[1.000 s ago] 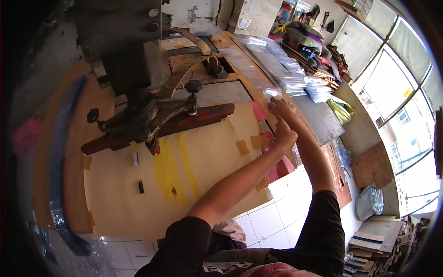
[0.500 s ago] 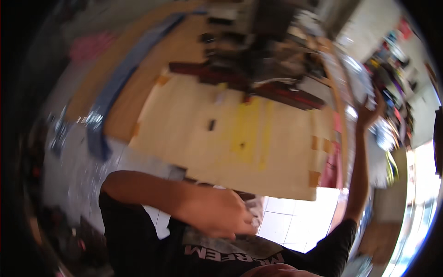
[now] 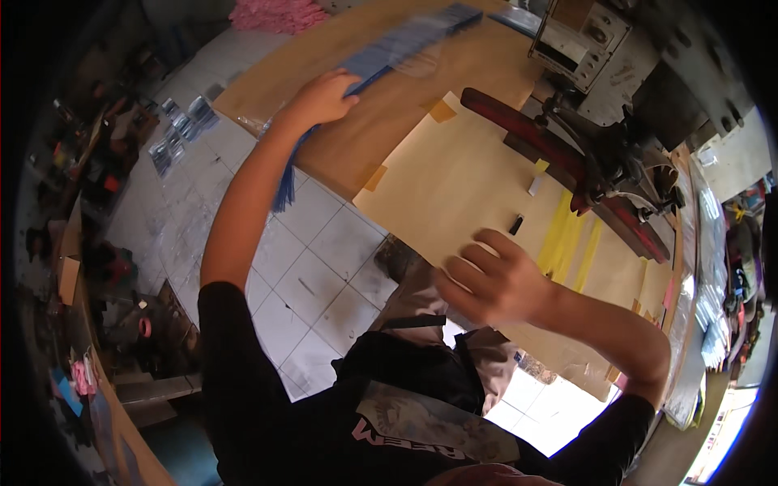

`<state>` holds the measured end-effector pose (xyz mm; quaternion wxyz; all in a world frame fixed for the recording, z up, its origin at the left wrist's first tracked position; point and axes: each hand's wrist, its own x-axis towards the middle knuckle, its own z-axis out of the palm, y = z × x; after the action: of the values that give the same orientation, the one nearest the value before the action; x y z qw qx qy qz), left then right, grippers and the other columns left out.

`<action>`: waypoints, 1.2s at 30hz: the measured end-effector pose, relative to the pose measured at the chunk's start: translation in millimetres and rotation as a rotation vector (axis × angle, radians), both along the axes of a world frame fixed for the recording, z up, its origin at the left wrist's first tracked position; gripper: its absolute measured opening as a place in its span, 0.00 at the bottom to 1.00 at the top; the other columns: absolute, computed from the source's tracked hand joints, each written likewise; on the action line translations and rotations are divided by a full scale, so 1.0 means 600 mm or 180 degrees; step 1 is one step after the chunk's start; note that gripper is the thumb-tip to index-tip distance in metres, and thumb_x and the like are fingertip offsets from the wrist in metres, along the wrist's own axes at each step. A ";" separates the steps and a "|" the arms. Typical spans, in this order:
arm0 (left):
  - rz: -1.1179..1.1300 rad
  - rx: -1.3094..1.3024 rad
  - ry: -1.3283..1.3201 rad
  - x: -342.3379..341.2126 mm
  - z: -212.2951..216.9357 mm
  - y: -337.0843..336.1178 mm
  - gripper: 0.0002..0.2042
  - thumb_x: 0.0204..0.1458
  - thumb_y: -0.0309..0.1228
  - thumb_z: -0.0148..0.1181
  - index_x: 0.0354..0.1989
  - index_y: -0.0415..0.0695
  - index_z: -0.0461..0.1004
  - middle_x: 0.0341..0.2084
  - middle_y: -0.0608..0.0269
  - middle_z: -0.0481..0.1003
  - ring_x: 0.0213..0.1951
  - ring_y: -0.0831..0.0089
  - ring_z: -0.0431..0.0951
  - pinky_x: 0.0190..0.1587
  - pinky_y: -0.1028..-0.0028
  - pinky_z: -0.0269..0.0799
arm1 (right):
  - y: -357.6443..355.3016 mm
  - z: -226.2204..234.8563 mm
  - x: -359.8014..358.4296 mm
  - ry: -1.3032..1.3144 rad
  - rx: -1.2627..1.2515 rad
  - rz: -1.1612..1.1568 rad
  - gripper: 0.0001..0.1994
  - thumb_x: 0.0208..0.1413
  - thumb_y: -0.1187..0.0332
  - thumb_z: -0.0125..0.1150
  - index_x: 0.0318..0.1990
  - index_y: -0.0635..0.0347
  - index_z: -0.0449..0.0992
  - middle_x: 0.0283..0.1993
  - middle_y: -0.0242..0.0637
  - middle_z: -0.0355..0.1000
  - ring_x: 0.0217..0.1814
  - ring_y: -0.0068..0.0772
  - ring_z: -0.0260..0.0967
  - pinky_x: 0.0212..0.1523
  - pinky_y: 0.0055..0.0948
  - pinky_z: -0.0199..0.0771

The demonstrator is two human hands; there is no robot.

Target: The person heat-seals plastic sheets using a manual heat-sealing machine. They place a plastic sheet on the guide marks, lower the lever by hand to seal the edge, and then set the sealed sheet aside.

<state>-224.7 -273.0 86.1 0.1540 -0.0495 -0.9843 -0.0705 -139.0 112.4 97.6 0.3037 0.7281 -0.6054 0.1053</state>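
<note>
My left hand (image 3: pixel 322 99) reaches out over the near end of a long stack of blue plastic sheets (image 3: pixel 413 44). Its thumb and fingers are apart, resting at the stack's edge, and no sheet is visibly lifted. Loose blue ends (image 3: pixel 285 188) hang off the table edge below my wrist. My right hand (image 3: pixel 498 283) hovers over the near edge of a tan board (image 3: pixel 454 174), with its fingers loosely bent, gaps between them and nothing visible inside. Yellow tape strips (image 3: pixel 561 235) and a small black piece (image 3: pixel 516 224) lie on the board.
A machine with a control box (image 3: pixel 582 44) and a dark red bar (image 3: pixel 527 121) stands across the board's far side. Clear plastic sheets (image 3: pixel 713 283) lie at the right. Pink material (image 3: pixel 275 14) sits at the far left. White floor tiles (image 3: pixel 312 279) show below the table.
The view has swung left. My left hand has gone from near my waist out to the blue stack. My right hand has come back from the plastic at the right to the board's near edge.
</note>
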 end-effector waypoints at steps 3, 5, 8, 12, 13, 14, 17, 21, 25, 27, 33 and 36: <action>-0.0005 -0.0064 0.0230 -0.092 -0.038 -0.004 0.23 0.52 0.35 0.58 0.57 0.44 0.68 0.60 0.48 0.63 0.61 0.52 0.64 0.60 0.62 0.62 | -0.089 -0.042 0.004 -0.0164 0.0122 0.0129 0.07 0.37 0.66 0.58 0.26 0.56 0.72 0.23 0.29 0.65 0.26 0.27 0.65 0.32 0.27 0.67; 0.0273 -0.0379 0.0524 -0.142 -0.043 0.021 0.23 0.52 0.35 0.57 0.59 0.52 0.68 0.61 0.48 0.62 0.61 0.50 0.62 0.59 0.61 0.64 | -0.119 -0.059 0.001 -0.0289 0.0274 0.0145 0.07 0.38 0.66 0.58 0.26 0.56 0.72 0.23 0.29 0.65 0.26 0.27 0.64 0.30 0.26 0.65; 0.0263 -0.0366 0.0680 -0.187 -0.051 0.030 0.21 0.52 0.34 0.56 0.57 0.59 0.70 0.62 0.51 0.62 0.59 0.49 0.65 0.56 0.59 0.67 | -0.137 -0.072 0.006 -0.0317 0.0511 0.0131 0.07 0.38 0.66 0.58 0.27 0.56 0.72 0.23 0.28 0.65 0.26 0.27 0.64 0.30 0.27 0.64; 0.0513 -0.0676 0.0315 -0.230 -0.040 0.025 0.17 0.52 0.32 0.54 0.52 0.57 0.75 0.56 0.54 0.69 0.51 0.52 0.74 0.51 0.57 0.71 | -0.138 -0.063 -0.007 -0.0940 0.0651 0.0104 0.09 0.35 0.66 0.61 0.28 0.55 0.73 0.26 0.30 0.67 0.28 0.31 0.65 0.30 0.30 0.66; 0.0550 -0.0290 0.0570 -0.233 -0.032 0.023 0.15 0.52 0.30 0.54 0.48 0.56 0.77 0.50 0.55 0.73 0.46 0.53 0.76 0.48 0.57 0.72 | -0.132 -0.058 -0.011 -0.1350 0.0531 0.0129 0.08 0.36 0.66 0.61 0.27 0.55 0.72 0.24 0.30 0.65 0.28 0.31 0.65 0.29 0.30 0.64; 0.0594 0.0093 0.0817 -0.230 -0.020 0.019 0.13 0.51 0.29 0.53 0.44 0.54 0.79 0.44 0.56 0.77 0.41 0.54 0.78 0.45 0.58 0.73 | -0.126 -0.053 -0.019 -0.1352 0.0533 0.0103 0.08 0.36 0.66 0.61 0.27 0.55 0.72 0.24 0.30 0.65 0.28 0.31 0.65 0.29 0.30 0.64; 0.0090 -0.0098 0.1450 -0.189 0.022 0.001 0.11 0.50 0.26 0.52 0.39 0.50 0.80 0.35 0.56 0.79 0.37 0.55 0.79 0.40 0.61 0.75 | -0.112 -0.029 -0.059 -0.1599 0.0118 -0.0439 0.06 0.43 0.69 0.62 0.30 0.58 0.75 0.28 0.35 0.69 0.33 0.37 0.69 0.32 0.35 0.68; -0.0633 -0.0624 0.1554 -0.031 0.076 0.034 0.08 0.47 0.23 0.51 0.32 0.45 0.77 0.28 0.56 0.76 0.32 0.53 0.77 0.34 0.59 0.72 | -0.118 0.007 -0.139 -0.2270 -0.0551 -0.1459 0.19 0.44 0.75 0.64 0.47 0.63 0.72 0.45 0.44 0.71 0.49 0.50 0.69 0.49 0.40 0.71; -0.0695 -0.0490 0.1017 0.121 0.106 0.105 0.07 0.44 0.20 0.52 0.31 0.43 0.75 0.25 0.56 0.74 0.29 0.54 0.75 0.31 0.60 0.70 | -0.163 0.007 -0.188 -0.2052 -0.1209 -0.1542 0.28 0.43 0.73 0.67 0.55 0.62 0.67 0.58 0.47 0.65 0.61 0.54 0.59 0.56 0.41 0.67; -0.0806 -0.0473 0.0854 0.167 0.118 0.135 0.08 0.43 0.19 0.52 0.31 0.42 0.75 0.24 0.57 0.74 0.28 0.54 0.75 0.30 0.60 0.70 | -0.180 -0.004 -0.208 -0.1927 -0.1240 -0.1518 0.30 0.42 0.72 0.69 0.57 0.62 0.67 0.61 0.46 0.63 0.64 0.54 0.56 0.58 0.40 0.65; -0.0954 0.0049 0.1241 0.214 0.135 0.146 0.17 0.45 0.24 0.63 0.47 0.44 0.75 0.36 0.59 0.78 0.37 0.57 0.79 0.40 0.66 0.74 | -0.199 -0.030 -0.190 -0.3843 -0.0403 -0.0318 0.15 0.56 0.72 0.60 0.51 0.65 0.74 0.50 0.43 0.73 0.51 0.37 0.71 0.53 0.30 0.69; -0.1146 0.1177 0.1575 0.200 0.138 0.123 0.36 0.41 0.33 0.72 0.61 0.45 0.64 0.55 0.54 0.70 0.55 0.56 0.71 0.57 0.64 0.67 | -0.166 -0.023 -0.155 -0.4554 -0.1169 -0.0028 0.10 0.62 0.70 0.54 0.46 0.65 0.77 0.45 0.38 0.77 0.45 0.26 0.72 0.49 0.24 0.71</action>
<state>-104.5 -199.0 168.9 0.3792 -0.2090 -0.8633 -0.2594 -231.9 12.5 83.6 -0.0479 0.4165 -0.6310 0.6527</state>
